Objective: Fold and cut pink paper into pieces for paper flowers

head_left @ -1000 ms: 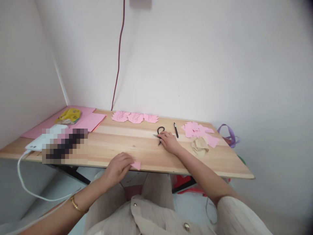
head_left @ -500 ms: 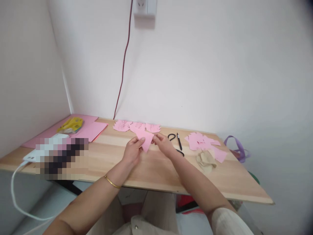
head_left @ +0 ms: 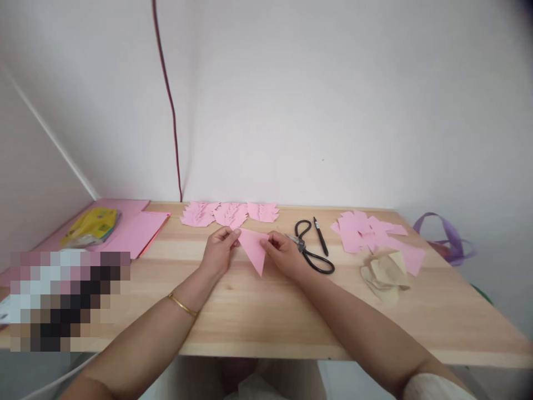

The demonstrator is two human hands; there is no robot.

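Note:
A pink paper triangle [head_left: 254, 251] is held above the table, one corner pointing down toward me. My left hand [head_left: 219, 247] pinches its upper left corner between thumb and fingers. At the upper right corner, my right hand [head_left: 281, 251] grips the paper in the same way. Black-handled scissors [head_left: 303, 248] lie just right of my right hand, their blades partly hidden by it. Beside them rests a black pen [head_left: 321, 237]. Behind my hands, several jagged-edged pink paper cutouts [head_left: 230, 214] stand in a row near the wall.
Pink scraps [head_left: 366, 232] and a crumpled beige paper [head_left: 385, 275] lie on the right of the wooden table [head_left: 250, 322]. Pink sheets [head_left: 129, 222] with a yellow packet [head_left: 92, 225] are at left. A blurred patch covers the left front. A purple ribbon [head_left: 447, 236] hangs past the right edge.
The view has moved closer to the table and tilted down. The triangle has turned in my hands; my left hand has shifted from its face to its upper left corner. The scissors show more fully.

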